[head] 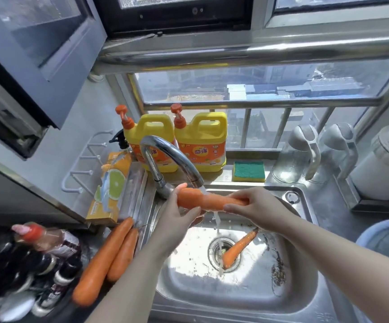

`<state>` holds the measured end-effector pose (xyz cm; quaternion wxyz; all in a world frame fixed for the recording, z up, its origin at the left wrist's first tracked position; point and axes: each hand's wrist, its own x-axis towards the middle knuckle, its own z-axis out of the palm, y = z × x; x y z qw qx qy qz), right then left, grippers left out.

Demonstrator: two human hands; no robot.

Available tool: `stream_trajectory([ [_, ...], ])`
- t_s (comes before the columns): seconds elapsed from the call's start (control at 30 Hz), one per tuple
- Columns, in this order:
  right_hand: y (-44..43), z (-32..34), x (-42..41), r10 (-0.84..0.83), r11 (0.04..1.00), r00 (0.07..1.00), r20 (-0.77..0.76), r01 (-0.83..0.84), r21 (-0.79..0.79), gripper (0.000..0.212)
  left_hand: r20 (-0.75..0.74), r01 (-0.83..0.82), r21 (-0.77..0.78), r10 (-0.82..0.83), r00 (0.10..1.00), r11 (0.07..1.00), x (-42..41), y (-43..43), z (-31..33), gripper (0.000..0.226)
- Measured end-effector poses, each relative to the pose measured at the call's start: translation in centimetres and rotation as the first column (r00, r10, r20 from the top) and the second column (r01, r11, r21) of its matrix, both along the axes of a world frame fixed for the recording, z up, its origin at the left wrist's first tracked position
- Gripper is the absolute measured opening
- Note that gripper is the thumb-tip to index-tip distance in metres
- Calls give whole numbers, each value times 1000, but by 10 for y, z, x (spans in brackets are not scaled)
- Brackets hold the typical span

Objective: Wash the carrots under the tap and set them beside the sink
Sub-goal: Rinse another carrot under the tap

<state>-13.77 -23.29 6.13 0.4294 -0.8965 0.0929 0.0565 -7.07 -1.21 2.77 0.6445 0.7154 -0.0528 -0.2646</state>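
held carrot (202, 200): fat, smooth, orange, lying level under the curved chrome tap (165, 150), water hitting its middle
left grip (174, 207): curled round its thick left end
right grip (256, 203): pinching its thin right end
sink (305, 206): shiny wet steel, rounded corners; small carrot (237, 247) lies across the drain
desk (326, 199): two long carrots (104, 259), touching, just left of the sink rim
far side: sponge (248, 170), yellow jugs (200, 141) behind the tap

Our left hand (177, 213) and right hand (258, 206) grip a carrot (195, 201) with wet, smooth skin. Below them the steel sink (247, 299) glares, wet. Just beyond the left hand we see the tap (165, 149), polished chrome; beyond the right, a sponge (249, 170) with a rough green face.
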Motion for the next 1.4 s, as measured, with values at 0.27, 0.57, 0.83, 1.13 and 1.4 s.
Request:
stream_trajectory([
  [0.27, 6, 1, -4, -20, 986, 998, 67, 31, -164, 26, 80, -243, 50, 238, 968, 969, -12, -27, 3, 43],
  [0.57, -1, 0, -11, -43, 997, 999, 8, 43, -56, 24, -38, -201, -15, 200, 979, 980, -13, -22, 22, 27],
  [0.83, 6, 6, 4, -149, 984, 981, 125, 160, -82, 34, -130, -197, -50, 189, 973, 979, -12, 7, 22, 19],
  [1.13, 50, -8, 17, -232, 444, 932, -280, 358, 821, 25, -270, -451, -155, 402, 875, 879, -31, 54, 20, 23],
  [1.4, 92, -8, 20, -255, 100, 845, -471, 507, 856, 26, -225, -420, -199, 376, 899, 885, -37, 79, 27, 26],
])
